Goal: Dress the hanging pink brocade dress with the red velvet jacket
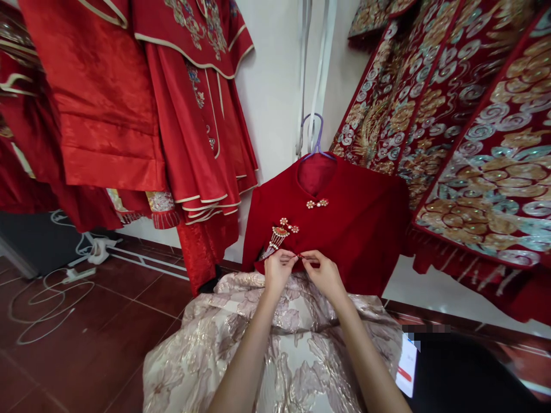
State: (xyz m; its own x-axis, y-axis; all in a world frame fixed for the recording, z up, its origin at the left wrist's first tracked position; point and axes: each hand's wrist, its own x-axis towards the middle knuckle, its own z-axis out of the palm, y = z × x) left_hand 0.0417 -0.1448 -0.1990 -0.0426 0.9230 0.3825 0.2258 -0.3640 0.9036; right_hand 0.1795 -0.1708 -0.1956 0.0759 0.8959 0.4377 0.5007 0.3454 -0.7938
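A dark red jacket (357, 201) hangs in front of me on a purple hanger (318, 135). At its collar is a pearl-and-gold flower clasp (317, 203), and a fan-shaped brooch with dangling beads (279, 232) sits on its left side. My left hand (279, 268) is closed in a pinch at the lower front of the jacket, just under the brooch. Facing it, my right hand (321, 272) pinches at the same spot, fingertips nearly meeting. A tiny dark red bit shows between them; its exact form is too small to tell. Patterned pale gold fabric (301, 355) spreads beneath my forearms.
Red garments (193, 115) hang at the left, and heavily embroidered ones (482, 143) at the right. White cables (47, 298) and a power strip (80, 274) lie on the tiled floor. A lit phone (407, 365) is beside a black surface (465, 373) at lower right.
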